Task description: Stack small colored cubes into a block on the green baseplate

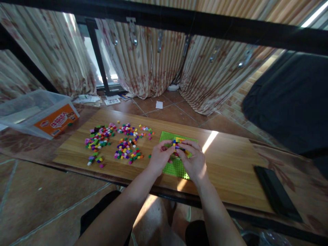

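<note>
A green studded baseplate [175, 169] lies on the wooden table, with colourful toy bricks [179, 140] built up on its upper part. My left hand [161, 155] comes in from the left, thumb and fingers pinched at the left side of these bricks. From the right, my right hand [193, 159] curls its fingers over the same bricks. Both hands meet above the plate, and the fingers hide part of the bricks. Whether the bricks between the fingertips are joined to the plate I cannot tell.
Piles of small loose bricks [125, 148] spread across the table's left half. A clear plastic bin [38, 112] with an orange label stands at the far left. On the right lies a long black object [278, 193]. The table's front edge [102, 176] runs just before my legs.
</note>
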`<state>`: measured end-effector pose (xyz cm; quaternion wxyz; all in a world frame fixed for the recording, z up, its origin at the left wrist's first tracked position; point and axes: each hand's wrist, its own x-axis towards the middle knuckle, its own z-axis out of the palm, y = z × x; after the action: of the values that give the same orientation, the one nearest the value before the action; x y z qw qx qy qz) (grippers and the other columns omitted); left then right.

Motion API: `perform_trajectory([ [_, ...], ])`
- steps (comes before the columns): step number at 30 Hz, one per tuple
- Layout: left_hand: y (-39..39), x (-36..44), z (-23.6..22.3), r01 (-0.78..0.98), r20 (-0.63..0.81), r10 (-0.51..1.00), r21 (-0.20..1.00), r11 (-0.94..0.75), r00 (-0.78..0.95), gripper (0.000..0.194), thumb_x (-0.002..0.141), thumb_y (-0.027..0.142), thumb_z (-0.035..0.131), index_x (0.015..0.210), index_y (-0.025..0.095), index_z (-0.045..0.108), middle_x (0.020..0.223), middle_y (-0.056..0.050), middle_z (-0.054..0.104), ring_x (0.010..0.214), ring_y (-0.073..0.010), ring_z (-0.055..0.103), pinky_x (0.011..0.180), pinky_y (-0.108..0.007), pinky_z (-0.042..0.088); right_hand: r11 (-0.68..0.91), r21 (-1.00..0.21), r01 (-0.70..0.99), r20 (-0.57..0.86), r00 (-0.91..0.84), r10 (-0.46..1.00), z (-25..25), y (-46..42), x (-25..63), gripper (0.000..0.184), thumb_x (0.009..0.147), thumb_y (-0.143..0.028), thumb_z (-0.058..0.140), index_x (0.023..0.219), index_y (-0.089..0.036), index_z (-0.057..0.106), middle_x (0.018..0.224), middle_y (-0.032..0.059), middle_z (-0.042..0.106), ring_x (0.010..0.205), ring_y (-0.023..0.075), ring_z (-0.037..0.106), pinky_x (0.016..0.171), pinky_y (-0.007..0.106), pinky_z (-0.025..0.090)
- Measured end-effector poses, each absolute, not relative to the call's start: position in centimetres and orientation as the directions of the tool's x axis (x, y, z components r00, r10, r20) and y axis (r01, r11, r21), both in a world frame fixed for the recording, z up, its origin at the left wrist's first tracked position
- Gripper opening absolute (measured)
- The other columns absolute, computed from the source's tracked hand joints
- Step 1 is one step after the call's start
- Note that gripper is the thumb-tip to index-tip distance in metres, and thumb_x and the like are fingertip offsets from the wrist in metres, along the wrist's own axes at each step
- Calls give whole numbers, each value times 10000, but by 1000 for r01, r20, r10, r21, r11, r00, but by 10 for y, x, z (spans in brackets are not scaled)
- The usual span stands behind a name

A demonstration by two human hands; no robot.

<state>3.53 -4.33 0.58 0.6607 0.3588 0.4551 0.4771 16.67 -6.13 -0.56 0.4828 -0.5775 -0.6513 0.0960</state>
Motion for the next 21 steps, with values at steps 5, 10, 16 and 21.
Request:
perform_trajectory([
  [5, -42, 37, 3, -251, -254, 963, 929, 270, 95, 260, 730, 260, 712, 944, 146, 617, 573, 62, 506, 439, -57, 468, 380, -165, 410, 283, -693, 662, 507, 169, 845, -3, -62, 162, 137, 793, -312, 654, 880, -260, 747, 997, 67, 662, 978, 235, 596, 901, 445, 481],
  [10, -40, 37, -1, -165, -198, 978, 964, 207, 71, 226, 739, 227, 691, 935, 148, 611, 596, 55, 520, 474, -73, 506, 395, -173, 450, 290, -674, 679, 514, 150, 844, -2, -62, 160, 146, 798, -301, 643, 886, -238, 742, 1004, 81, 667, 986, 246, 595, 919, 454, 468],
  [16, -42, 36, -1, -210, -190, 975, 955, 211, 112, 238, 735, 264, 695, 917, 146, 596, 586, 56, 527, 482, -80, 515, 424, -184, 455, 294, -675, 677, 505, 133, 853, -3, -62, 164, 155, 802, -328, 643, 895, -245, 736, 1013, 79, 678, 985, 251, 603, 918, 472, 468],
  [21, -39, 18, 1, -169, -131, 983, 974, 152, 129, 200, 811, 283, 596, 955, 144, 599, 550, 60, 521, 408, -62, 438, 416, -183, 398, 332, -734, 592, 521, 177, 835, 1, -66, 168, 181, 827, -354, 626, 893, -226, 735, 995, 79, 698, 957, 232, 640, 894, 432, 495],
])
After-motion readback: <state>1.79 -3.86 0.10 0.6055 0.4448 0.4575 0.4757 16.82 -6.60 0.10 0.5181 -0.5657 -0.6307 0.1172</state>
